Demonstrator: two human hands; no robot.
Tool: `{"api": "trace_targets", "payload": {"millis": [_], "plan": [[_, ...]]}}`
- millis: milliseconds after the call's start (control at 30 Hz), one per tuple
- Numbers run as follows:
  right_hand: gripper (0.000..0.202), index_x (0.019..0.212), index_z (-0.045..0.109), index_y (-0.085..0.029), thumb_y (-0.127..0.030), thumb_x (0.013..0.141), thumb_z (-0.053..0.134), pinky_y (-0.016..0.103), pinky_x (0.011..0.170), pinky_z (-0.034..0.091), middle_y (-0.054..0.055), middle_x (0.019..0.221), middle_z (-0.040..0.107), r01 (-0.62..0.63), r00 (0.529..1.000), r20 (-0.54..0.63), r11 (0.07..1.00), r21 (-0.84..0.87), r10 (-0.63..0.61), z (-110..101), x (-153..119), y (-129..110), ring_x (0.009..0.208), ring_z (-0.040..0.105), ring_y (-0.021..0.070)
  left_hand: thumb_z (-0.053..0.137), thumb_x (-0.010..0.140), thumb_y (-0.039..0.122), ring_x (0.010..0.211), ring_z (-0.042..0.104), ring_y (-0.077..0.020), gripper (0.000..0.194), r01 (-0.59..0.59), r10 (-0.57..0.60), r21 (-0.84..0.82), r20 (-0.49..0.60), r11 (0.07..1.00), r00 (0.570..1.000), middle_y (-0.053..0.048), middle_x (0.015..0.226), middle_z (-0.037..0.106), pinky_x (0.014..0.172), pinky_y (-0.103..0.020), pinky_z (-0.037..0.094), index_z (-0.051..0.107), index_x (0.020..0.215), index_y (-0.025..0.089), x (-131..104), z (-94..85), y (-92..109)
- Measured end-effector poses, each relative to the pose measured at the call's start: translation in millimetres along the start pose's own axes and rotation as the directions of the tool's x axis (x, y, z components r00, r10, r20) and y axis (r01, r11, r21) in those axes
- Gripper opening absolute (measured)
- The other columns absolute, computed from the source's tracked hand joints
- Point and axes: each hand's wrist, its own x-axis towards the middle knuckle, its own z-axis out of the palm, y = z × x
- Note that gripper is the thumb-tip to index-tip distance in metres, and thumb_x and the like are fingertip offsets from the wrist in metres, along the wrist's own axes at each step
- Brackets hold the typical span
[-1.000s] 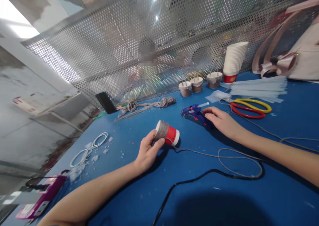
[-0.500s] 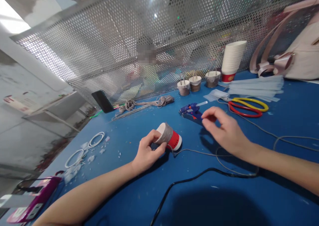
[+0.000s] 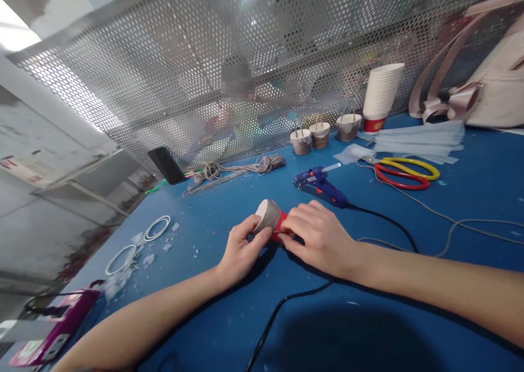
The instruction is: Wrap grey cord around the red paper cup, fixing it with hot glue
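Observation:
My left hand [image 3: 245, 246] is closed around the open end of a paper cup [image 3: 269, 214], which lies tilted on its side with grey cord wound round its upper part. The cup's lower part is red. Over that red end my right hand [image 3: 317, 235] is closed, thumb and fingers pinched against the cup; its fingers hide the base and whatever they pinch. A loose grey cord [image 3: 426, 198] trails across the table to the right, partly hidden behind my right arm. Just beyond my right hand lies a blue glue gun [image 3: 321, 185] with a clear glue stick in it.
Red-and-yellow-handled scissors [image 3: 405, 172] and a pile of glue sticks [image 3: 421, 142] lie right. Behind stand stacked paper cups [image 3: 382, 96] and several small wrapped cups [image 3: 301, 142]. Cord bundles [image 3: 262, 165], a phone [image 3: 166, 164], white rings [image 3: 158, 228] and a purple power strip [image 3: 61, 325] are leftward.
My right hand has left the glue gun's handle side and come down-left onto the cup's red end. My left hand keeps its hold on the cup.

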Motion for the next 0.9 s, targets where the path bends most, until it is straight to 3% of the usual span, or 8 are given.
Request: {"api": "trace_targets", "payload": {"millis": [333,600,900], "plan": [[0.015,0.067,0.054,-0.017,-0.015,0.082,0.052,0.027,0.063,0.031,-0.002,0.061,0.060,-0.069,0.997,-0.036,0.986,0.155,0.075,1.6,1.1,-1.9,0.058,0.052,0.0111,0.051,0.073,0.027,0.058,0.044,-0.0106,0.013,-0.061,0.061,0.028,0.018,0.998,0.998,0.002,0.060,0.051,0.056,-0.021,0.039,0.055,0.067,0.015,-0.1,1.1,3.3],[0.016,0.066,0.053,-0.017,-0.014,0.081,0.050,0.027,0.063,0.032,-0.002,0.057,0.059,-0.032,0.998,-0.047,0.993,0.111,0.038,0.4,1.8,-0.2,0.056,0.053,0.0109,0.054,0.070,0.024,0.054,0.042,-0.0090,0.011,-0.115,0.119,0.122,-0.024,0.986,0.993,0.003,0.058,0.049,0.053,-0.020,0.038,0.053,0.064,0.015,0.7,6.3,3.5],[0.019,0.065,0.053,-0.016,-0.012,0.083,0.048,0.027,0.062,0.031,-0.001,0.057,0.060,0.040,0.998,-0.047,0.996,0.074,-0.037,-6.3,5.2,-2.1,0.055,0.052,0.0108,0.053,0.070,0.023,0.050,0.033,-0.0071,0.015,-0.143,0.151,0.144,-0.045,0.979,0.988,0.006,0.054,0.038,0.048,-0.018,0.031,0.046,0.058,0.016,0.3,4.9,6.5]]}}
